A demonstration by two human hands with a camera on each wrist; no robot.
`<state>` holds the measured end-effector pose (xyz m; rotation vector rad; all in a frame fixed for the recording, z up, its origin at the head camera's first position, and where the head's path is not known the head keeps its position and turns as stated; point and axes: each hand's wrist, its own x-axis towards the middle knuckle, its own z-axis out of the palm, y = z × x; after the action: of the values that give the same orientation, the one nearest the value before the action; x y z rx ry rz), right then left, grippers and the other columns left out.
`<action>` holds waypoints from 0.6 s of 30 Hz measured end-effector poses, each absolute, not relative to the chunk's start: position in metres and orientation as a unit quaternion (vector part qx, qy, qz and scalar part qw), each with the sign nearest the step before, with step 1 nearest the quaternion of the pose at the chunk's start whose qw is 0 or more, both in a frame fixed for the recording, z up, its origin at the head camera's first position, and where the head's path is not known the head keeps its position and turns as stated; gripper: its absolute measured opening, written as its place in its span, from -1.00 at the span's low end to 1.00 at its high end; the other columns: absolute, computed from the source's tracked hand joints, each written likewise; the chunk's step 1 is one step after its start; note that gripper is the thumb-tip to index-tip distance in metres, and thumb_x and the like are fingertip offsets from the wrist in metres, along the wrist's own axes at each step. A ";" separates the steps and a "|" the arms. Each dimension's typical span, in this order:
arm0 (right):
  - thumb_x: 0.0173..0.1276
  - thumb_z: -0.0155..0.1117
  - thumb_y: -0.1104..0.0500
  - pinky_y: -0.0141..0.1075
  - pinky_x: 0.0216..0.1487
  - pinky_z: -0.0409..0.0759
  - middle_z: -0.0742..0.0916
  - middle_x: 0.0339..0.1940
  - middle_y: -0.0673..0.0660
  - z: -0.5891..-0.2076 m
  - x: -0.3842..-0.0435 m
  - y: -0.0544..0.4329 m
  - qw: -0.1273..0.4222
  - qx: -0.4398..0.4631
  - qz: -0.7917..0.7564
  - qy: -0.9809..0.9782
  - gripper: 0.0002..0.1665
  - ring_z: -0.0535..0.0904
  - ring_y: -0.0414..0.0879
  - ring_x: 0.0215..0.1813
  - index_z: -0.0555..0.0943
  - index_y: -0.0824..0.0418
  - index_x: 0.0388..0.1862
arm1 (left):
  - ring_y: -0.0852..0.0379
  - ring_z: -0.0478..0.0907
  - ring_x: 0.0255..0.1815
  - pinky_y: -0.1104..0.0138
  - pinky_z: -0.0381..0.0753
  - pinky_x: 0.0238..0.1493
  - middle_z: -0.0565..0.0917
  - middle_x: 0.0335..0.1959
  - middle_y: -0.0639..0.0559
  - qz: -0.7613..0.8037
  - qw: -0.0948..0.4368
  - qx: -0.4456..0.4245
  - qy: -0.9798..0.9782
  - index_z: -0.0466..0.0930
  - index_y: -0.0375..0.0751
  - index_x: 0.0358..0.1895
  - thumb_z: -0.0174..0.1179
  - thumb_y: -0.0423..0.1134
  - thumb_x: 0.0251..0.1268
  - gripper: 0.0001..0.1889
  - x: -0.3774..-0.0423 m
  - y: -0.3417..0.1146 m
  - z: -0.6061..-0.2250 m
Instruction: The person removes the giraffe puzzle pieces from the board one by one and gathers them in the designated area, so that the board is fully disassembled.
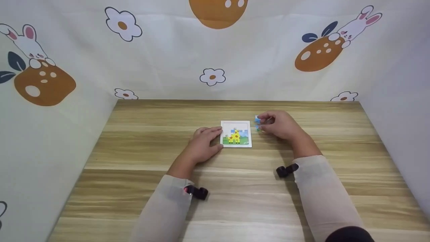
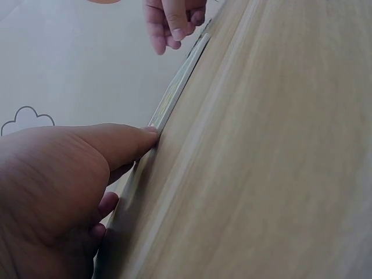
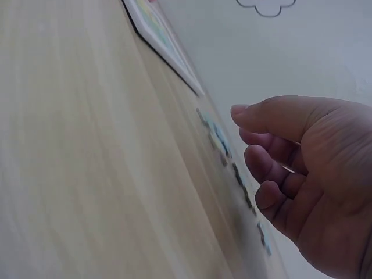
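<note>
A square jigsaw puzzle board with a white border lies on the table, showing a yellow giraffe on green grass. Part of its upper left picture area is bare white. My left hand touches the board's left edge, its thumb near the lower corner and fingertips higher up. Just right of the board, small blue and green puzzle pieces lie on the wood, partly hidden under my right hand. In the right wrist view that hand hovers beside several loose pieces, thumb and bent fingers apart, with nothing visible between them.
The wood-grain table meets a patterned cloth backdrop behind the board and at the left. Each sleeve carries a small black wrist camera. A black rounded object shows at the bottom right edge.
</note>
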<state>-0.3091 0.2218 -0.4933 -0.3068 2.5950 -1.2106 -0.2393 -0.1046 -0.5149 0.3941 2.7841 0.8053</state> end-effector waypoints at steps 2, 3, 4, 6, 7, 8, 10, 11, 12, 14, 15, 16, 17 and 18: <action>0.45 0.46 0.15 -0.42 -0.08 0.67 0.79 0.12 0.16 -0.490 -0.307 0.215 0.129 -0.113 -0.416 0.893 -0.53 0.67 0.01 0.09 0.71 0.17 0.30 | -0.07 0.07 0.76 -0.23 0.06 0.71 0.31 0.70 0.31 0.277 0.109 0.133 0.945 0.38 0.19 0.64 0.26 0.09 0.55 -0.34 -0.239 -0.104 -0.515; 0.44 0.47 0.15 -0.40 -0.07 0.66 0.79 0.11 0.15 -0.489 -0.306 0.211 0.128 -0.118 -0.414 0.893 -0.54 0.67 0.01 0.09 0.72 0.17 0.29 | -0.07 0.07 0.76 -0.23 0.06 0.71 0.31 0.70 0.31 0.278 0.109 0.134 0.945 0.37 0.19 0.64 0.26 0.09 0.55 -0.34 -0.240 -0.104 -0.515; 0.43 0.47 0.15 -0.38 -0.05 0.65 0.79 0.10 0.14 -0.488 -0.306 0.207 0.127 -0.125 -0.412 0.893 -0.54 0.67 0.00 0.08 0.72 0.17 0.29 | -0.07 0.07 0.76 -0.23 0.06 0.71 0.31 0.70 0.31 0.278 0.108 0.134 0.945 0.37 0.18 0.64 0.26 0.09 0.56 -0.34 -0.240 -0.105 -0.515; 0.42 0.48 0.16 -0.32 0.00 0.64 0.79 0.07 0.12 -0.487 -0.304 0.199 0.128 -0.133 -0.412 0.892 -0.55 0.66 0.00 0.07 0.73 0.17 0.27 | -0.06 0.08 0.76 -0.23 0.05 0.71 0.32 0.70 0.30 0.279 0.107 0.136 0.945 0.38 0.18 0.64 0.26 0.09 0.56 -0.35 -0.240 -0.105 -0.516; 0.42 0.48 0.16 -0.29 0.01 0.64 0.79 0.06 0.10 -0.486 -0.304 0.194 0.130 -0.135 -0.410 0.893 -0.55 0.66 -0.01 0.05 0.74 0.15 0.26 | -0.06 0.08 0.76 -0.23 0.05 0.71 0.32 0.70 0.30 0.279 0.106 0.137 0.945 0.38 0.17 0.64 0.26 0.09 0.56 -0.35 -0.240 -0.105 -0.516; 0.42 0.48 0.16 -0.27 0.03 0.64 0.79 0.05 0.08 -0.485 -0.303 0.190 0.131 -0.136 -0.405 0.894 -0.56 0.66 -0.02 0.05 0.74 0.14 0.26 | -0.07 0.08 0.76 -0.23 0.06 0.71 0.32 0.70 0.30 0.279 0.105 0.139 0.944 0.38 0.17 0.64 0.26 0.08 0.56 -0.35 -0.240 -0.105 -0.516; 0.42 0.47 0.16 -0.25 0.07 0.63 0.79 0.04 0.06 -0.484 -0.301 0.181 0.136 -0.135 -0.402 0.895 -0.57 0.65 -0.03 0.05 0.74 0.11 0.26 | -0.09 0.09 0.76 -0.22 0.07 0.72 0.32 0.70 0.30 0.281 0.105 0.141 0.944 0.39 0.15 0.64 0.26 0.08 0.56 -0.35 -0.240 -0.105 -0.516; 0.42 0.47 0.16 -0.23 0.09 0.63 0.79 0.04 0.05 -0.483 -0.300 0.176 0.140 -0.134 -0.401 0.895 -0.56 0.65 -0.03 0.05 0.74 0.10 0.27 | -0.09 0.09 0.75 -0.22 0.08 0.72 0.33 0.70 0.29 0.284 0.105 0.140 0.943 0.39 0.15 0.63 0.27 0.08 0.55 -0.35 -0.239 -0.105 -0.516; 0.43 0.46 0.15 -0.22 0.10 0.63 0.79 0.04 0.05 -0.482 -0.299 0.171 0.144 -0.133 -0.400 0.895 -0.56 0.65 -0.03 0.05 0.74 0.09 0.27 | -0.10 0.09 0.75 -0.21 0.08 0.72 0.33 0.70 0.30 0.285 0.106 0.139 0.943 0.39 0.15 0.63 0.27 0.09 0.55 -0.35 -0.239 -0.105 -0.516; 0.43 0.45 0.15 -0.20 0.13 0.61 0.79 0.04 0.05 -0.480 -0.298 0.163 0.152 -0.132 -0.400 0.894 -0.56 0.65 -0.02 0.06 0.74 0.09 0.27 | -0.10 0.10 0.75 -0.20 0.10 0.72 0.33 0.70 0.30 0.286 0.107 0.137 0.942 0.39 0.16 0.63 0.27 0.09 0.55 -0.35 -0.240 -0.105 -0.516; 0.43 0.45 0.15 -0.19 0.14 0.61 0.79 0.04 0.05 -0.479 -0.298 0.159 0.156 -0.132 -0.402 0.893 -0.56 0.65 -0.02 0.07 0.74 0.09 0.27 | -0.10 0.10 0.75 -0.19 0.10 0.72 0.33 0.70 0.30 0.287 0.106 0.136 0.942 0.40 0.17 0.63 0.27 0.09 0.55 -0.35 -0.240 -0.105 -0.516; 0.43 0.44 0.15 -0.18 0.15 0.61 0.79 0.04 0.04 -0.478 -0.298 0.155 0.159 -0.132 -0.402 0.892 -0.57 0.64 -0.02 0.07 0.74 0.09 0.27 | -0.09 0.11 0.74 -0.19 0.10 0.72 0.33 0.70 0.31 0.286 0.106 0.135 0.943 0.40 0.17 0.63 0.27 0.10 0.55 -0.35 -0.240 -0.105 -0.516; 0.43 0.43 0.16 -0.18 0.15 0.61 0.79 0.04 0.04 -0.478 -0.298 0.152 0.162 -0.133 -0.401 0.892 -0.57 0.65 -0.02 0.07 0.74 0.09 0.27 | -0.09 0.11 0.74 -0.18 0.10 0.73 0.33 0.69 0.31 0.285 0.106 0.135 0.943 0.39 0.18 0.63 0.27 0.10 0.55 -0.35 -0.240 -0.105 -0.516; 0.43 0.43 0.17 -0.18 0.15 0.62 0.79 0.04 0.05 -0.478 -0.298 0.149 0.164 -0.132 -0.402 0.891 -0.57 0.65 -0.02 0.06 0.74 0.09 0.27 | -0.08 0.12 0.74 -0.17 0.10 0.73 0.33 0.70 0.32 0.282 0.107 0.135 0.944 0.39 0.19 0.63 0.27 0.10 0.55 -0.35 -0.240 -0.105 -0.516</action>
<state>-0.2976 0.1492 -0.4782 -0.3769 2.5415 -1.1453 -0.2404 -0.1046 -0.5163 0.3974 2.7793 0.8304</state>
